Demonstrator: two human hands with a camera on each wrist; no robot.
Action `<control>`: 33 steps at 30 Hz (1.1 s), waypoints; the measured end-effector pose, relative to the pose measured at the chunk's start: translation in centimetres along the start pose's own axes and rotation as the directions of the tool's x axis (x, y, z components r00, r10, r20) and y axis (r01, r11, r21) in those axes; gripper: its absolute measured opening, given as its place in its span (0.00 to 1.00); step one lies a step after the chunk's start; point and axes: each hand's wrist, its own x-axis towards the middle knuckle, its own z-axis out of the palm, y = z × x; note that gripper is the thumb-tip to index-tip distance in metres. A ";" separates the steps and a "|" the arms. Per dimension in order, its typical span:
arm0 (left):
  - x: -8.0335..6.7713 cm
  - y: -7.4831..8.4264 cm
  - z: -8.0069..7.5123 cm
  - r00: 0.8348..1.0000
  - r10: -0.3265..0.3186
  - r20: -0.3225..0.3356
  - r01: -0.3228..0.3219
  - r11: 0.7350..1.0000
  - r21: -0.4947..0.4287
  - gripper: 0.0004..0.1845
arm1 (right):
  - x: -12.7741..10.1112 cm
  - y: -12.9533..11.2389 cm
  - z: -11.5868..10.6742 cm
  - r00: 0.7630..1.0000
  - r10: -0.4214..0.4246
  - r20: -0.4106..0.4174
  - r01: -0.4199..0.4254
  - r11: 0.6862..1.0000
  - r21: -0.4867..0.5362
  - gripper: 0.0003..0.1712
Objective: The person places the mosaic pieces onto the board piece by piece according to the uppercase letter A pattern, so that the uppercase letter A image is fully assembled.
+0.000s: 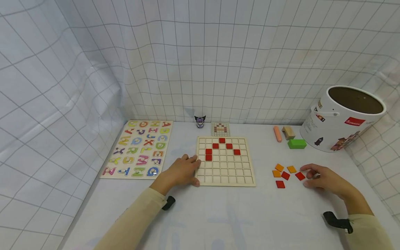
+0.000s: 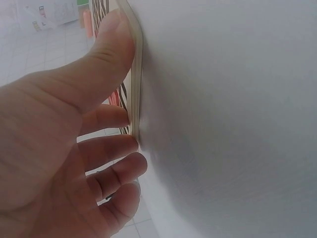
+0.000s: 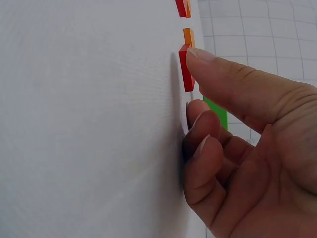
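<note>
A wooden grid board (image 1: 231, 170) lies on the table with several red square tiles (image 1: 222, 140) set in an arch in its upper cells. My left hand (image 1: 183, 170) rests at the board's left edge, its thumb by the near corner; in the left wrist view the thumb (image 2: 111, 44) lies along the wooden rim. On the right, my right hand (image 1: 325, 178) reaches beside a loose red tile (image 1: 300, 176), thumb and fingers apart. Seen from the right wrist, the thumb tip overlaps this red tile (image 3: 186, 69), and the fingers curl loosely below it.
Orange tiles (image 1: 279, 167) and more red tiles (image 1: 280, 184) lie left of my right hand. A pattern card (image 1: 220, 129) and small figurine (image 1: 200, 122) stand behind the board. Left is an alphabet puzzle (image 1: 137, 151); back right, a green block (image 1: 297, 144) and white bucket (image 1: 331, 128).
</note>
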 end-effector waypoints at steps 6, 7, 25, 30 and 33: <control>0.1 0.0 0.0 1.000 0.004 0.002 -0.004 1.000 0.013 0.48 | 0.4 -0.2 0.4 0.999 -0.019 -0.033 0.017 0.998 -0.058 0.30; 0.1 -0.1 0.0 1.000 0.005 0.002 -0.005 1.000 0.015 0.48 | 0.4 -0.2 0.5 0.999 -0.018 -0.043 0.015 0.998 -0.069 0.29; 0.2 0.0 0.1 1.000 0.003 0.008 -0.003 1.000 0.011 0.48 | 0.6 -0.6 0.8 0.997 -0.013 -0.071 0.004 0.991 -0.132 0.19; 0.2 0.0 0.1 1.000 0.000 0.009 0.000 1.000 0.006 0.48 | 0.5 -0.6 0.6 0.996 -0.011 -0.084 -0.001 0.989 -0.148 0.16; 0.1 0.0 0.0 1.000 -0.002 0.008 0.002 1.000 0.004 0.48 | 0.5 -0.6 0.6 0.996 -0.012 -0.088 -0.001 0.991 -0.137 0.16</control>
